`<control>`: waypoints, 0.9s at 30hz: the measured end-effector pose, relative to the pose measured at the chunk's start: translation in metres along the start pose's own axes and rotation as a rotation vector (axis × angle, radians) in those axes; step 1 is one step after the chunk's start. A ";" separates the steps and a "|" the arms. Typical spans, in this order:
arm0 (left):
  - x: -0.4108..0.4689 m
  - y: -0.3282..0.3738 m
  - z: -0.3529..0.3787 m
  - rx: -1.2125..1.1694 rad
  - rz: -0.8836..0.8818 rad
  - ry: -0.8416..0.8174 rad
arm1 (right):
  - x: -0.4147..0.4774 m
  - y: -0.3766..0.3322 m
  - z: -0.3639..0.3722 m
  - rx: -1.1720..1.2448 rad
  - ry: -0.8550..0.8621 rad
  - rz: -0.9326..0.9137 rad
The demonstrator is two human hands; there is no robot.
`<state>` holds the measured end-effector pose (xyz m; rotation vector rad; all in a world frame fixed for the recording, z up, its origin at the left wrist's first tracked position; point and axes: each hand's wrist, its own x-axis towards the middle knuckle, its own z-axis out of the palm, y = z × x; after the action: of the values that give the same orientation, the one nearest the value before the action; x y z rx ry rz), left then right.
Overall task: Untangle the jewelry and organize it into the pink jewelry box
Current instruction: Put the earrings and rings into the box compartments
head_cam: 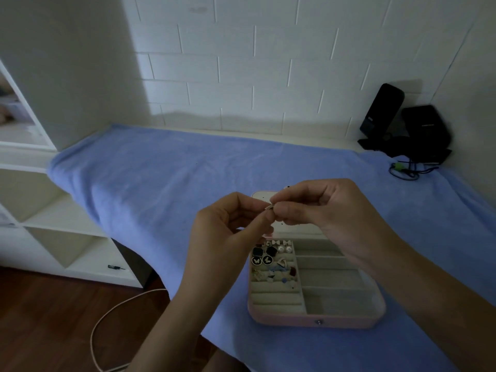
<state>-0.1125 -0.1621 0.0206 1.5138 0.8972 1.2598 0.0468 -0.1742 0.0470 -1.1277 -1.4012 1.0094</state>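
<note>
Jewelry piece (269, 207), tiny and glinting, hangs in the air above the far end of the open pink jewelry box (316, 322), pinched from both sides. The left hand (228, 226) and the right hand (322, 208) each close their fingers (256, 204) on it, tip to tip. So small a hold is likely to slip: a tug too sharp could flick the jewelry piece onto the blue towel (161, 170) covering the bench, or off the left edge to the floor (53, 318). It might also drop among the earrings (271, 259) already set in the box's left rows. Hard pulling could bend it, and the dim light hides fine detail.
</note>
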 end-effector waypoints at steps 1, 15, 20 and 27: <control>-0.001 -0.001 0.001 0.003 0.012 0.010 | 0.000 0.000 0.001 0.005 0.009 0.001; -0.012 -0.042 -0.022 0.727 0.225 -0.240 | 0.001 -0.011 -0.016 -0.137 -0.425 0.071; -0.014 -0.046 -0.024 0.832 0.281 -0.308 | -0.001 -0.012 -0.017 -0.185 -0.530 0.162; -0.015 -0.043 -0.028 0.850 0.327 -0.389 | -0.002 0.001 -0.006 -0.254 -0.508 0.285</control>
<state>-0.1422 -0.1582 -0.0241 2.5536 0.9972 0.7517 0.0533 -0.1758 0.0466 -1.3420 -1.8445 1.4205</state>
